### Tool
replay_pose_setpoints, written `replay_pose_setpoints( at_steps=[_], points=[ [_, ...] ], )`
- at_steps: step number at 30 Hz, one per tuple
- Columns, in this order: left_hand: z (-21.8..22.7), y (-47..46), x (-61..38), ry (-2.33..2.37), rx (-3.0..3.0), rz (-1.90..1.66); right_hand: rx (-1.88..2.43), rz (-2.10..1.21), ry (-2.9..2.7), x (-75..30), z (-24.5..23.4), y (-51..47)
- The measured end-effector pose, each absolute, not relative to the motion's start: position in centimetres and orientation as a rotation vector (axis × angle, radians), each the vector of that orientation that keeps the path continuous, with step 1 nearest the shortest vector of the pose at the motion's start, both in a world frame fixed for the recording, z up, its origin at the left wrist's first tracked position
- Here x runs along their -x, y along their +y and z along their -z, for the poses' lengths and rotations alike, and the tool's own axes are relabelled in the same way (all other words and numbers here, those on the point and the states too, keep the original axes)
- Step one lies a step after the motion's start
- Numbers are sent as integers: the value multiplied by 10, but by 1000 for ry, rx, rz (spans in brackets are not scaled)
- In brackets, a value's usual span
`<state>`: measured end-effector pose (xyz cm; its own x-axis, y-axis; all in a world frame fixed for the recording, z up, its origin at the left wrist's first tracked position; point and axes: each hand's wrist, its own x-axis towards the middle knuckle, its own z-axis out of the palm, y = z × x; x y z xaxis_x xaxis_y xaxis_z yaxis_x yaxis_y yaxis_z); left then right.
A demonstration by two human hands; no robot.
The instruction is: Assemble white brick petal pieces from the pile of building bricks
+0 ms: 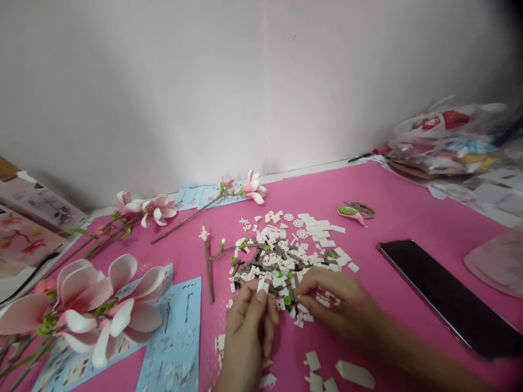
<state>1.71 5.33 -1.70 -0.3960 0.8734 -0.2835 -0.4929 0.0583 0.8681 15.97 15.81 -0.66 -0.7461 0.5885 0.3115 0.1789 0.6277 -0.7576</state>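
Observation:
My left hand [248, 332] is closed, pinching a small white building brick [262, 286] between thumb and fingers at the front edge of the pile. My right hand [337, 299] reaches into the right front of the pile, thumb and fingertips drawn together; anything between them is too small to make out. The pile of loose building bricks [281, 256] is mostly white, with brown, black and lime green pieces mixed in. A brown branch with white buds [241, 243] lies across its left side. Left of it lies a brown stem [208, 267] with a white piece at its top.
Built pink magnolia flowers [122, 305] lie on blue instruction sheets [180, 326] at the left. A black phone [453, 296] lies at the right on the pink mat [368, 185]. Plastic bags [445, 136] stand at the back right. Loose white bricks [354, 374] lie at the front.

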Motion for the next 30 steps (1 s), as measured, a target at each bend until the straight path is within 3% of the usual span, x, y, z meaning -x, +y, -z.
replay_pose_setpoints(
  at_steps=[9, 30],
  points=[
    [17, 51, -20, 1195, -582, -1428, 719, -1625, -1940, -164, 2, 160],
    [19, 46, -27, 1289, -659, -1299, 574, -1491, -2028, -164, -1, 152]
  ],
)
